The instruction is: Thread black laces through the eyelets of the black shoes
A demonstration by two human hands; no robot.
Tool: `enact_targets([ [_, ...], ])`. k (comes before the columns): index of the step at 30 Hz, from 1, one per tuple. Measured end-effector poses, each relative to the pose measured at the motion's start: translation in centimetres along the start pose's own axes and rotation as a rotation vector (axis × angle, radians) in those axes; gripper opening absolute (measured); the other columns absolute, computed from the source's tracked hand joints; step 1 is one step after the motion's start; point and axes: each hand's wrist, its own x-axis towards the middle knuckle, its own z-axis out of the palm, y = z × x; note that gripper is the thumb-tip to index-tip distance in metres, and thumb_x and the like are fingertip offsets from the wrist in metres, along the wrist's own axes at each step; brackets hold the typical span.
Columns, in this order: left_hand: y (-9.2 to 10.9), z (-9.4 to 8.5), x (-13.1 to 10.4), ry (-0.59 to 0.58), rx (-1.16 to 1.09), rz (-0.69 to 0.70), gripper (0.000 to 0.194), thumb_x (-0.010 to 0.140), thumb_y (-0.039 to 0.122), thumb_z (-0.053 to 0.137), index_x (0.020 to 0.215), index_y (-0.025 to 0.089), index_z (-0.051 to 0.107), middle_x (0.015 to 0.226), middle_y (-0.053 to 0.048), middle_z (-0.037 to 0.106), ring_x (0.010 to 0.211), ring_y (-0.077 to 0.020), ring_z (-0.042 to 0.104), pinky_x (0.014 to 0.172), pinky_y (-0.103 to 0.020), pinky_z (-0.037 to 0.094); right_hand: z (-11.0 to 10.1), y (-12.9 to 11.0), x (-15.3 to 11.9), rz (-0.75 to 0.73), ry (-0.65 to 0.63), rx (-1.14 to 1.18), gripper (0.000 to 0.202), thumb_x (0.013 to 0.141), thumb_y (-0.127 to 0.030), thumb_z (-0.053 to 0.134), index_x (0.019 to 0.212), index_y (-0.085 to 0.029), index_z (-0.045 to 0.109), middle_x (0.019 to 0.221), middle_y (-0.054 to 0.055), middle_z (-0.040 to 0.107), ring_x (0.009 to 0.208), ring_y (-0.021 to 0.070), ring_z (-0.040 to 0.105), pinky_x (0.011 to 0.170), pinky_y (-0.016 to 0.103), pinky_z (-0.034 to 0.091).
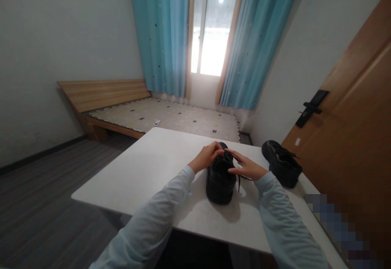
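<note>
While a black shoe (220,177) stands near the middle of the white desk (146,171), heel toward the person, both hands work at its laces. Left hand (207,157) sits at the shoe's far left side, its grip pinched on the lace (227,153) over the tongue. Right hand (247,166) lies at the shoe's right side, fingers stretched out, thumb and forefinger holding the lace. A second shoe (282,163) stands right of the first, apart from it. Beyond the shoe lies a bed (165,116).
</note>
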Motion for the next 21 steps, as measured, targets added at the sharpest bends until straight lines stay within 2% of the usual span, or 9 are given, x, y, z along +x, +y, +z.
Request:
enact_targets([
  [4,-0.2,-0.2,0.1,-0.035,-0.074,0.011,0.013,0.083,0.028,0.050,0.081,0.016,0.052,0.073,0.001,0.059,0.067,-0.0107,0.051,0.065,-0.023,0.040,0.0,0.1,0.0,-0.009,-0.008,0.008,0.081,0.066,-0.049,0.069,0.136,-0.025,0.036,0.142,0.011,0.039,0.131,0.0271,0.036,0.108,0.047,0.028],
  [7,-0.3,-0.4,0.2,-0.088,-0.210,0.003,0.010,0.078,0.021,0.055,0.085,0.014,0.053,0.072,0.001,0.055,0.065,-0.0091,0.049,0.062,-0.022,0.038,0.1,0.5,0.0,-0.028,-0.013,0.015,0.080,0.067,-0.048,0.069,0.136,-0.025,0.035,0.142,0.010,0.038,0.132,0.0253,0.035,0.109,0.045,0.027],
  [12,-0.5,-0.8,0.2,-0.150,-0.395,-0.030,0.024,0.067,0.012,0.063,0.086,0.014,0.049,0.073,0.003,0.052,0.066,-0.0080,0.049,0.060,-0.020,0.038,0.1,0.9,0.0,-0.037,-0.018,0.026,0.080,0.068,-0.047,0.069,0.136,-0.027,0.034,0.141,0.009,0.039,0.132,0.0243,0.035,0.110,0.044,0.025],
  [21,-1.4,-0.8,0.4,-0.127,-0.322,0.049,0.015,0.069,0.016,0.063,0.077,0.014,0.051,0.072,0.002,0.053,0.065,-0.0068,0.049,0.063,-0.020,0.040,0.0,0.2,-0.2,0.012,-0.012,0.026,0.081,0.066,-0.049,0.069,0.136,-0.027,0.035,0.142,0.010,0.038,0.132,0.0270,0.034,0.107,0.047,0.028],
])
